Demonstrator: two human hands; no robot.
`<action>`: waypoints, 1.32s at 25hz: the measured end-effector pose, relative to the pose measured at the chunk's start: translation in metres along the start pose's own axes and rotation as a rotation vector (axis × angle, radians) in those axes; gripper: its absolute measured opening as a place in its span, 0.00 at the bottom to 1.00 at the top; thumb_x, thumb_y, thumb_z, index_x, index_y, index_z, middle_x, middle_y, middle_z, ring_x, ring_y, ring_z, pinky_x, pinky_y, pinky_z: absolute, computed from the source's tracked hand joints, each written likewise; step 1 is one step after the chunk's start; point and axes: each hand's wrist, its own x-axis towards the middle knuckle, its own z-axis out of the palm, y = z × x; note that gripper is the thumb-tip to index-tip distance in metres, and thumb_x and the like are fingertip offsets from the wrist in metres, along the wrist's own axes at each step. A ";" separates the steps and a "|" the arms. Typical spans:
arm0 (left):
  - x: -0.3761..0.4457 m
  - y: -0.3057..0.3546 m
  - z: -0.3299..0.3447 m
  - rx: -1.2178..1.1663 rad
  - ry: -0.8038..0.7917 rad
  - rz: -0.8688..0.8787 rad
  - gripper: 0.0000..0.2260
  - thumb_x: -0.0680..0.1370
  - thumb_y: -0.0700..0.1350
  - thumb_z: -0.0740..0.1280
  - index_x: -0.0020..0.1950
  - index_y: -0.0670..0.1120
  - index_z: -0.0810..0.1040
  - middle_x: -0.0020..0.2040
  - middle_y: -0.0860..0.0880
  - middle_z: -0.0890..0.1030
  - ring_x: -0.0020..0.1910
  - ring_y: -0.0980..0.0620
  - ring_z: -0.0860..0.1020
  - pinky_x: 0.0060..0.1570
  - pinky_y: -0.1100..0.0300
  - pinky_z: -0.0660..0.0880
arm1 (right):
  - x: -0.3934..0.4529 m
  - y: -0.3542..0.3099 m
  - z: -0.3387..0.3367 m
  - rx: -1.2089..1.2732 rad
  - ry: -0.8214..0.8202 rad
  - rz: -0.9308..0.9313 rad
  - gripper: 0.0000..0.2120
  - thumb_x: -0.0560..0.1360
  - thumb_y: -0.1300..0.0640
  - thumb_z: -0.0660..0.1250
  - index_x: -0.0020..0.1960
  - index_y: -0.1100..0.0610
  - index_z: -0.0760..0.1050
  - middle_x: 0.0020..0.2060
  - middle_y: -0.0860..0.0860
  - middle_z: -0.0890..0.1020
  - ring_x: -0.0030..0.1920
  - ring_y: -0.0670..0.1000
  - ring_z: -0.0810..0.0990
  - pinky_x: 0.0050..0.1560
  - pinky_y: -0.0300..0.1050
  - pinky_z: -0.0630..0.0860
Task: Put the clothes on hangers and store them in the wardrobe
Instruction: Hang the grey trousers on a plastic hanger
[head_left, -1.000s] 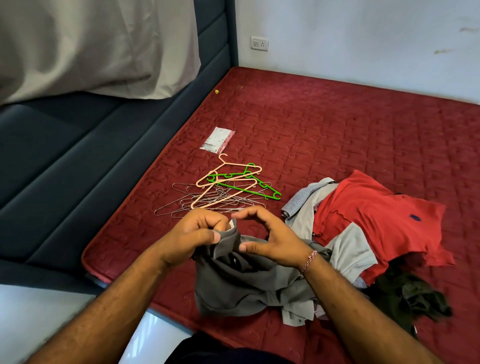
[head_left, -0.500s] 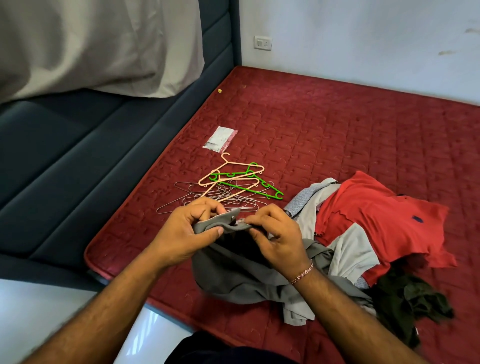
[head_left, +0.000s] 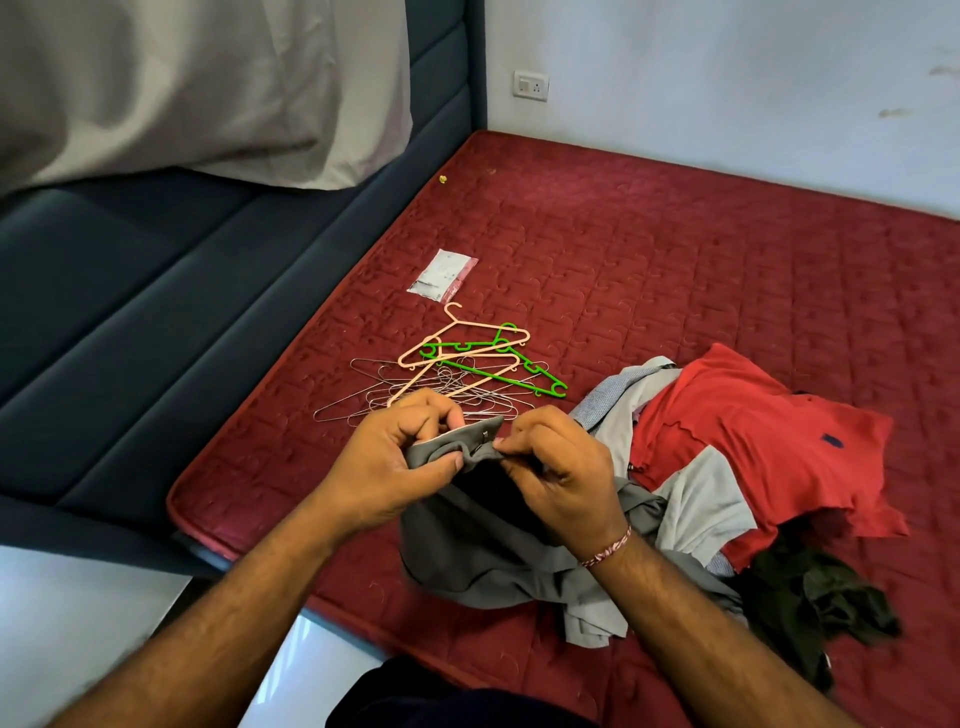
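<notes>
A grey garment (head_left: 483, 551) hangs from both my hands over the near edge of the red mattress (head_left: 649, 260). My left hand (head_left: 395, 462) grips its top edge, thumb over the fabric. My right hand (head_left: 561, 467) pinches the same edge just beside it. Behind my hands lies a heap of hangers: a peach plastic one (head_left: 457, 348), a green plastic one (head_left: 498, 369) and several thin wire ones (head_left: 363, 395). To the right is a pile of clothes with a red shirt (head_left: 753, 441), a light grey piece (head_left: 696, 504) and a dark green garment (head_left: 810, 603).
A small clear packet (head_left: 441, 275) lies beyond the hangers. The dark blue padded headboard (head_left: 156, 312) runs along the left, with a pale cloth (head_left: 208, 88) draped over it. White wall with a socket (head_left: 531, 85) at the back. White floor (head_left: 78, 623) at lower left.
My hands have closed together on the grey garment's top edge and lifted it slightly; the right hand moved from an open arch to a pinch.
</notes>
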 end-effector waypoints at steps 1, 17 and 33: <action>0.000 0.000 0.000 0.007 -0.004 0.005 0.17 0.71 0.41 0.73 0.33 0.50 0.65 0.47 0.48 0.80 0.45 0.53 0.77 0.45 0.61 0.72 | 0.001 -0.001 0.000 -0.006 -0.006 -0.019 0.06 0.70 0.69 0.78 0.44 0.63 0.83 0.43 0.53 0.82 0.45 0.48 0.80 0.47 0.35 0.76; -0.002 0.000 -0.027 0.220 -0.245 0.135 0.19 0.65 0.28 0.69 0.31 0.46 0.62 0.53 0.48 0.82 0.48 0.51 0.81 0.43 0.57 0.74 | 0.011 -0.011 0.003 -0.040 -0.189 0.181 0.08 0.68 0.60 0.80 0.40 0.54 0.80 0.37 0.43 0.81 0.39 0.42 0.79 0.40 0.32 0.72; 0.024 -0.031 -0.104 0.302 -0.229 0.194 0.20 0.70 0.34 0.75 0.34 0.51 0.66 0.43 0.52 0.78 0.40 0.55 0.76 0.40 0.62 0.70 | 0.027 0.036 0.030 -0.037 -0.826 0.280 0.20 0.71 0.37 0.75 0.40 0.55 0.80 0.37 0.49 0.79 0.42 0.47 0.78 0.44 0.53 0.76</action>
